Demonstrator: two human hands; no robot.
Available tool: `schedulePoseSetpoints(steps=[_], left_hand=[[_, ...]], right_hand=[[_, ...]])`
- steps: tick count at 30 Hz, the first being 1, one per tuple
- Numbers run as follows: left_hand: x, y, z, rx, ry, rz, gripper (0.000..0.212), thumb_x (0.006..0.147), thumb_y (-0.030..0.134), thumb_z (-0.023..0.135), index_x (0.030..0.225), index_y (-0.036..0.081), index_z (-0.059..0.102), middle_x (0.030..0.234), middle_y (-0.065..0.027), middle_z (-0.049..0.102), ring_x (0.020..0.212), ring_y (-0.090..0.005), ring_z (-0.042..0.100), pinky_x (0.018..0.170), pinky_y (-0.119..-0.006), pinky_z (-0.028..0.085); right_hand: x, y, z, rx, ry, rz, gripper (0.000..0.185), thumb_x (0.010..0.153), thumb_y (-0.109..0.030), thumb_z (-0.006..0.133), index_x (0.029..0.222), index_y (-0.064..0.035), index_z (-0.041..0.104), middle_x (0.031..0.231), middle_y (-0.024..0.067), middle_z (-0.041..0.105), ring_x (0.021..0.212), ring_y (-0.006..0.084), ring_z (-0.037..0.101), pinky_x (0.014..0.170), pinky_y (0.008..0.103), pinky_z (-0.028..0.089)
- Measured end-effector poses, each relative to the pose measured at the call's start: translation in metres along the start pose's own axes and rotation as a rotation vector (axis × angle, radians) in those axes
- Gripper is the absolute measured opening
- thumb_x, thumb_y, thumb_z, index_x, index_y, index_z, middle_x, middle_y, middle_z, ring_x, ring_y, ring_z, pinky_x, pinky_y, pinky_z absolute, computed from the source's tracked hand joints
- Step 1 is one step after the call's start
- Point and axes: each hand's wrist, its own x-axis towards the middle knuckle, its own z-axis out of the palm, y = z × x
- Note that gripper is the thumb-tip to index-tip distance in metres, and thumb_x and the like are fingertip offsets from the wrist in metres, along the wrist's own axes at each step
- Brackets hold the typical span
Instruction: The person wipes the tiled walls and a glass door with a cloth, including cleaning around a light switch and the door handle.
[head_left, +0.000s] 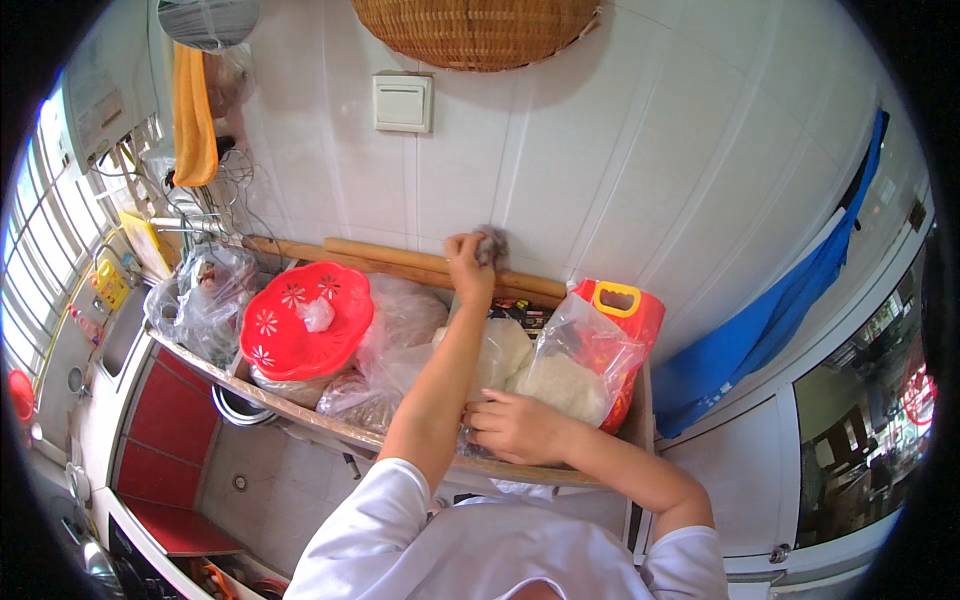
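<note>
My left hand (466, 264) is shut on a grey scouring pad, likely steel wool (492, 247), pressed against the white wall tiles (450, 187) just above a wooden rolling pin (390, 253). Lower down, my right hand (517, 429) rests over clear plastic bags near the front edge of a long wooden box (300, 416). Its fingers are bent, and their tips are partly hidden. Beside it stands an open clear bag of white rice (566, 382). Left of my left forearm, a red plastic basket (300, 345) holds a small knotted plastic bag (316, 314).
A red jug with a yellow handle (637, 307) stands at the box's right end. Plastic bags (206, 300) fill its left end. A woven basket (480, 37) hangs above a wall switch (403, 103). Blue cloth (772, 322) hangs right, near a door; a sink (124, 337) is left.
</note>
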Motion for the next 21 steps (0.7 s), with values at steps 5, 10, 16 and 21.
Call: schedulePoseSetpoints(steps=[5, 10, 16, 21], left_hand=[[0.021, 0.015, -0.001, 0.039, 0.224, -0.035, 0.045, 0.063, -0.017, 0.056, 0.103, 0.002, 0.064, 0.108, -0.0138, 0.052, 0.102, -0.0322, 0.053, 0.089, -0.037, 0.045], [0.005, 0.033, 0.0, 0.13, -0.11, 0.257, 0.045, 0.061, -0.012, 0.061, 0.103, 0.005, 0.064, 0.109, -0.0133, 0.057, 0.104, -0.0362, 0.052, 0.089, -0.043, 0.045], [0.022, 0.004, -0.012, 0.321, 0.267, -0.149, 0.047, 0.069, -0.002, 0.069, 0.112, 0.012, 0.06, 0.119, -0.0087, 0.053, 0.113, -0.0347, 0.047, 0.09, -0.044, 0.045], [0.01, 0.021, -0.011, 0.219, -0.115, 0.233, 0.045, 0.063, -0.006, 0.068, 0.104, 0.013, 0.063, 0.11, -0.0089, 0.057, 0.103, -0.0357, 0.053, 0.086, -0.044, 0.047]], right_hand=[[-0.009, 0.056, -0.088, -0.325, 0.273, 0.064, 0.025, 0.074, -0.011, 0.068, 0.098, -0.0094, 0.07, 0.119, 0.0135, 0.064, 0.113, 0.0296, 0.059, 0.096, 0.0451, 0.047], [0.001, 0.157, -0.16, -0.745, 0.486, 0.33, 0.033, 0.078, -0.011, 0.066, 0.111, -0.0131, 0.068, 0.136, 0.0096, 0.053, 0.125, 0.03, 0.049, 0.103, 0.0481, 0.04], [0.011, 0.226, -0.174, -0.945, 0.415, 0.392, 0.055, 0.079, -0.013, 0.065, 0.132, -0.0232, 0.055, 0.149, 0.0041, 0.04, 0.137, 0.0263, 0.037, 0.107, 0.0553, 0.033], [0.002, 0.251, -0.153, -1.069, 0.489, 0.396, 0.059, 0.078, -0.017, 0.063, 0.134, -0.0289, 0.052, 0.15, 0.0004, 0.04, 0.137, 0.0225, 0.037, 0.108, 0.0537, 0.033]])
